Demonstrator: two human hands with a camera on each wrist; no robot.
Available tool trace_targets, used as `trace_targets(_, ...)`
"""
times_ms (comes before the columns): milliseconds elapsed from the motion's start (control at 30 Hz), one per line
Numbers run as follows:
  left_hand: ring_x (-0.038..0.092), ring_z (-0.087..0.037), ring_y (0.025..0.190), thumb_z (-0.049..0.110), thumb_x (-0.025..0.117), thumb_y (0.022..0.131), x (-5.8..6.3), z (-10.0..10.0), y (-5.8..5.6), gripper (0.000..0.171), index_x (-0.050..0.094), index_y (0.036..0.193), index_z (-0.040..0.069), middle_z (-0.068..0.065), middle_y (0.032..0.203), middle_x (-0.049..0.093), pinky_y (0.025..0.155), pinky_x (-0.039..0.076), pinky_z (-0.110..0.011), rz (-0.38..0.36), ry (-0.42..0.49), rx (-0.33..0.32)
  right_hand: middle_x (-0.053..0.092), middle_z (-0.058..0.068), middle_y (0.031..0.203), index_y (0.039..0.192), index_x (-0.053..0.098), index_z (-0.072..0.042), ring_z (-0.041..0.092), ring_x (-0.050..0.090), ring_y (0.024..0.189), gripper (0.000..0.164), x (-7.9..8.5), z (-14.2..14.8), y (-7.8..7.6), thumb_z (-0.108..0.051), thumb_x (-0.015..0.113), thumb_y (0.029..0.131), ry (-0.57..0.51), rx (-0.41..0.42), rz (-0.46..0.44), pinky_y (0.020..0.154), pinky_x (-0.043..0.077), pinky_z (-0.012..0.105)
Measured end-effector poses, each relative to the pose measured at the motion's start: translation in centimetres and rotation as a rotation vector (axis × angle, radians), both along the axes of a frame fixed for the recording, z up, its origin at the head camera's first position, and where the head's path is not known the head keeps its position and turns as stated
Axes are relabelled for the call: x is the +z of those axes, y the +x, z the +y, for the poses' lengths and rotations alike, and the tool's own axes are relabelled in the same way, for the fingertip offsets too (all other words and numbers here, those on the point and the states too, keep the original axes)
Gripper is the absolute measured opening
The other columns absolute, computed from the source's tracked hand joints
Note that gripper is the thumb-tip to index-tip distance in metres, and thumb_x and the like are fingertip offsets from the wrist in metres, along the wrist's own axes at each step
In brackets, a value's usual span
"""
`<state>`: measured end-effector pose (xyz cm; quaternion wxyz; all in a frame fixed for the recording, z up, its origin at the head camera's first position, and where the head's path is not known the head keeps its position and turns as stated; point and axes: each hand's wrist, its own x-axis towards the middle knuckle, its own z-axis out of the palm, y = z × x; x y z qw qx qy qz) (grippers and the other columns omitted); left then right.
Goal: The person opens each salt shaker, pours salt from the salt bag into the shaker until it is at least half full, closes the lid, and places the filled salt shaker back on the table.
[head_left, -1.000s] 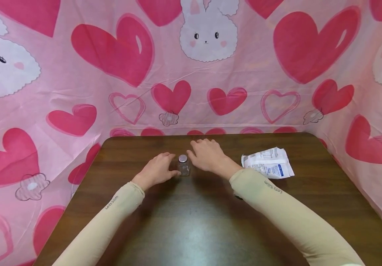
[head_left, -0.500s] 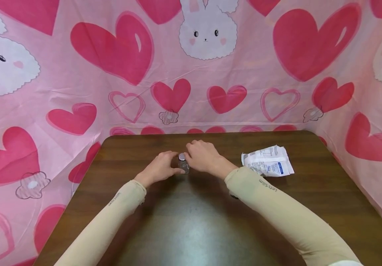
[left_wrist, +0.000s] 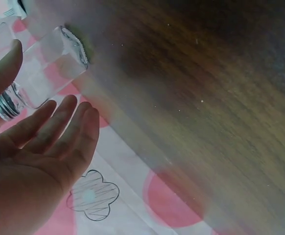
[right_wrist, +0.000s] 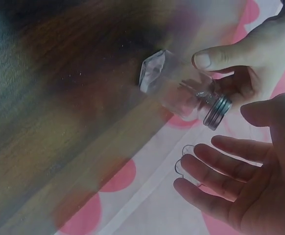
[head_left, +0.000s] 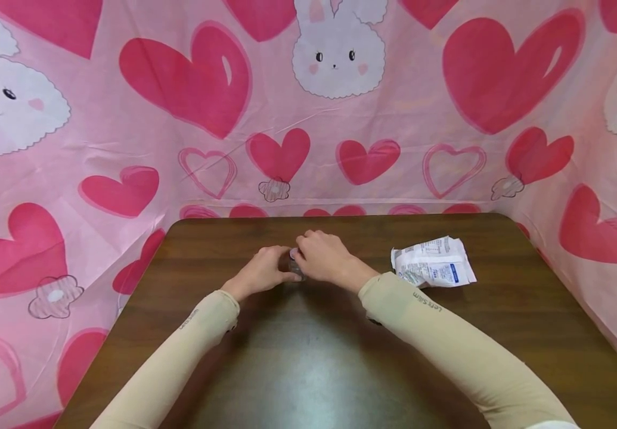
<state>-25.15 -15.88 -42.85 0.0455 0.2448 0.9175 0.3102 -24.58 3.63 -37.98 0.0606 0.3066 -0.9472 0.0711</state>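
A small clear glass shaker [head_left: 298,270] with a metal cap stands upright on the wooden table [head_left: 308,351], partly hidden by both hands in the head view. My left hand [head_left: 262,269] holds it from the left, thumb low on the near side and fingers curving behind. In the right wrist view, that thumb overlaps the glass of the shaker [right_wrist: 181,93]. My right hand [head_left: 325,257] hovers at the metal cap [right_wrist: 217,112] from the right. Its fingers are spread and gently bent, with a gap between thumb and cap in the right wrist view.
A white printed packet [head_left: 437,262] lies on the table to the right, beyond the right sleeve. A pink curtain [head_left: 372,113] with hearts and rabbits hangs behind the table's far edge and along both sides.
Both hands have closed in around the shaker. The right hand has moved left over its cap, and the left hand has come slightly right against the glass. The packet has stayed put.
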Motion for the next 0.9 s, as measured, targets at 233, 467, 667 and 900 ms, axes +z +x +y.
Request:
trace_targets(233,0.066,-0.020,0.091,0.023,0.090,0.086,-0.1,0.0,0.0,0.047,0.072,0.127,0.008,-0.002,0.110,0.073,0.092,0.057,-0.042,-0.005,0.014,0.000,0.067,0.008,0.095,0.107,0.073,-0.007,0.022,0.061,0.082,0.032,-0.2,-0.4,0.0,-0.036,0.060,0.106,-0.009,0.023,-0.019,0.076,0.060,0.039)
trace_targets(467,0.067,-0.018,0.092,0.024,0.090,0.087,-0.4,0.4,0.0,0.044,0.072,0.124,0.008,-0.003,0.111,0.075,0.090,0.057,-0.040,0.038,0.038,0.004,0.067,0.008,0.096,0.107,0.073,-0.007,0.021,0.062,0.083,0.034,-0.5,-0.6,0.2,-0.038,0.062,0.106,-0.019,0.020,-0.042,0.076,0.060,0.039)
trace_targets(667,0.066,-0.019,0.090,0.021,0.091,0.085,-0.5,0.7,-0.1,0.040,0.073,0.118,0.006,-0.004,0.105,0.075,0.084,0.055,-0.040,0.056,0.066,0.015,0.068,0.009,0.099,0.108,0.073,-0.006,0.023,0.064,0.086,0.034,-0.9,-0.6,0.1,-0.039,0.062,0.106,-0.028,0.010,-0.048,0.077,0.060,0.040)
trace_targets(900,0.068,-0.019,0.096,0.019,0.091,0.085,-0.8,0.6,-0.4,0.043,0.072,0.121,0.005,-0.006,0.111,0.075,0.089,0.056,-0.042,0.027,0.082,0.012,0.069,0.008,0.097,0.108,0.073,-0.006,0.023,0.064,0.084,0.032,-1.1,-0.8,0.1,-0.037,0.064,0.105,-0.028,0.025,-0.030,0.075,0.060,0.040)
